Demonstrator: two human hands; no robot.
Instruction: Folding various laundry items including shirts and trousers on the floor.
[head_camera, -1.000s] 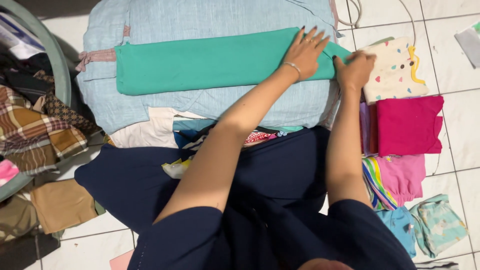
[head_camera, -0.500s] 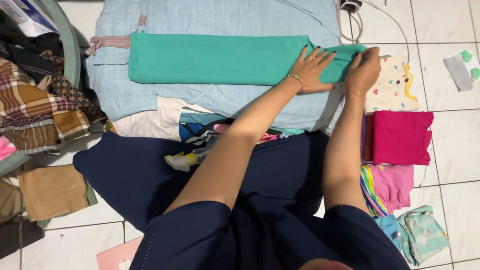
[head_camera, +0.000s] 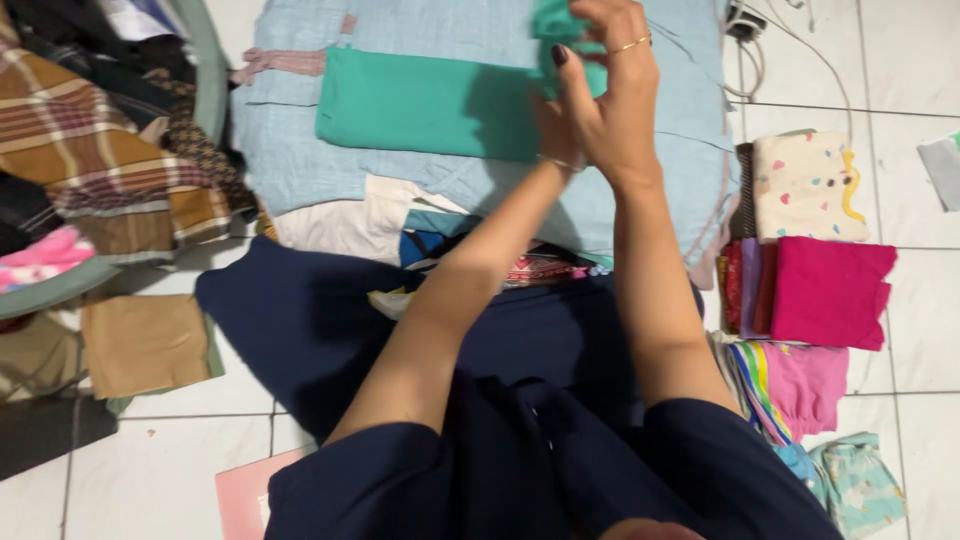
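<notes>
**Mid-fold on the teal cloth**

I read this as the folding step, part done. My right hand (head_camera: 612, 95) is pinched on the right end of the teal cloth (head_camera: 425, 105), lifted clear of the rest and held at about 12 o'clock in the head view. My left hand (head_camera: 556, 130) sits just behind it, mostly hidden by the right; it looks closed on the same end, though I cannot tell for sure. The rest of the cloth lies flat on the light blue fabric (head_camera: 300, 150), running toward 9 o'clock.

As I judge it, the next move calls for carrying the raised end toward 9 o'clock and laying it down with edges matched. Folded clothes, among them a magenta piece (head_camera: 830, 290), are stacked on the floor (head_camera: 905, 60) at 3 o'clock.
</notes>
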